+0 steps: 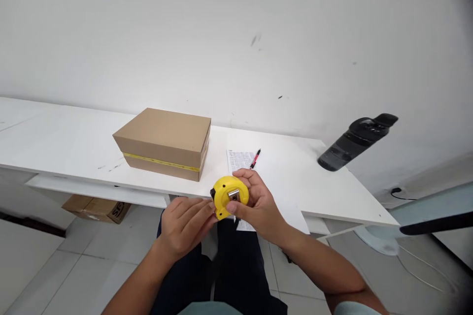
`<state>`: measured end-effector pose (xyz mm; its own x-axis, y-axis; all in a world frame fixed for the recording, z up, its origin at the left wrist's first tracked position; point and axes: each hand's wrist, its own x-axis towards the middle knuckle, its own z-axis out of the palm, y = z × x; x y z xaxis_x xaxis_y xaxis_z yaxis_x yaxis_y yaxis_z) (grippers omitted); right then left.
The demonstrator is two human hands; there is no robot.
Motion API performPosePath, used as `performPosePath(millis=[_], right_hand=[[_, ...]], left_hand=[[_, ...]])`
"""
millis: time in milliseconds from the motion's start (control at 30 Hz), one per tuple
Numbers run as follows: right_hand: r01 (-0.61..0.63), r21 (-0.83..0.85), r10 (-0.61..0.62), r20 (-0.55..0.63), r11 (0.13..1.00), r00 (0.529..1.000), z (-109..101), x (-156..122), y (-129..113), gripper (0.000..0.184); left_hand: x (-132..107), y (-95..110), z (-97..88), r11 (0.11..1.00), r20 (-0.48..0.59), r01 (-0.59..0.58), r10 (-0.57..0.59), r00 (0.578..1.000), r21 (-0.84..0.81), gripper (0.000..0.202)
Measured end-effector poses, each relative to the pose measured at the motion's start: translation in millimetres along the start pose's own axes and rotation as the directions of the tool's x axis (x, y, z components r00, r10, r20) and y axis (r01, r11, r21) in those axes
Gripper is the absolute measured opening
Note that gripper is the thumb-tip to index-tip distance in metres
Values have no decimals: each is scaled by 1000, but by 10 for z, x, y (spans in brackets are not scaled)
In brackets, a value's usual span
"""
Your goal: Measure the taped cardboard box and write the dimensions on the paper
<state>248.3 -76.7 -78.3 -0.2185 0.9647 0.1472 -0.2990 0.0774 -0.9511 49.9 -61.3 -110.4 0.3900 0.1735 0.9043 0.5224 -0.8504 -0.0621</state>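
Observation:
A yellow tape measure (222, 198) with a metal belt clip is held up over my lap, just in front of the table edge. My right hand (258, 204) grips its case from the right, thumb across the clip side. From the left, my left hand (186, 224) has its fingers pressed together at the lower left of the case, by the mouth. The blade's end is hidden behind those fingers. Behind my hands lies a printed sheet of paper (240, 159), with a red and black pen (255, 158) resting on it.
On the white table (291, 172), a closed cardboard box (162, 130) with a yellow band stands to the left. A dark bottle (343, 147) is at the right end. Beneath the table, another carton (96, 208) sits by a shelf (99, 189). The wall rises behind.

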Motion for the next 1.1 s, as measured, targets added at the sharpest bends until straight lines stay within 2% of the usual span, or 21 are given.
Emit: performPosePath(millis=[100, 200, 267, 300, 333, 367, 467, 533, 567, 667, 767, 867, 967, 1100], right_hand=[[-73, -32, 75, 66, 997, 995, -7, 75, -24, 61], [-39, -139, 42, 18, 990, 999, -48, 173, -45, 49], [15, -191, -33, -88, 981, 996, -119, 234, -67, 49], [46, -208, -77, -145, 977, 986, -174, 268, -81, 50], [80, -223, -125, -197, 972, 972, -240, 307, -95, 52], [116, -239, -174, -241, 964, 955, -313, 354, -111, 54], [213, -324, -315, -305, 922, 899, -535, 547, -146, 57], [251, -372, -372, -301, 894, 878, -634, 700, -148, 58], [258, -383, -380, -288, 887, 879, -659, 776, -139, 59], [239, -407, -352, -232, 882, 907, -638, 969, -77, 60], [204, -475, -319, -175, 856, 931, -521, 1103, 2, 62], [220, -524, -326, -119, 823, 938, -392, 1194, 40, 61], [234, -543, -338, -99, 807, 936, -314, 1240, 35, 60], [217, -555, -326, -104, 803, 940, -307, 1242, 14, 62]], left_hand=[[33, -103, -186, 981, 24, -88, 85, 996, 171, 32], [85, -433, -315, 925, 24, -91, 88, 996, 369, 36], [118, -828, -417, 854, -80, 17, 29, 996, 521, 37], [133, -1072, -481, 805, -157, 110, -21, 987, 583, 35], [146, -1337, -554, 753, -231, 223, -97, 968, 619, 33], [155, -1611, -634, 720, -246, 301, -184, 952, 625, 31], [144, -2368, -874, 687, -193, 475, -449, 872, 549, 27], [96, -2710, -1004, 684, -126, 529, -547, 828, 503, 34], [64, -2814, -1056, 688, -90, 536, -572, 815, 489, 38], [-29, -2890, -1159, 708, 4, 518, -592, 806, 481, 44], [-71, -2749, -1188, 721, 95, 496, -607, 789, 484, 41], [-67, -2575, -1177, 729, 203, 495, -637, 743, 473, 39], [-61, -2463, -1177, 723, 294, 515, -672, 680, 460, 45], [-74, -2425, -1189, 702, 333, 554, -706, 625, 448, 52]])
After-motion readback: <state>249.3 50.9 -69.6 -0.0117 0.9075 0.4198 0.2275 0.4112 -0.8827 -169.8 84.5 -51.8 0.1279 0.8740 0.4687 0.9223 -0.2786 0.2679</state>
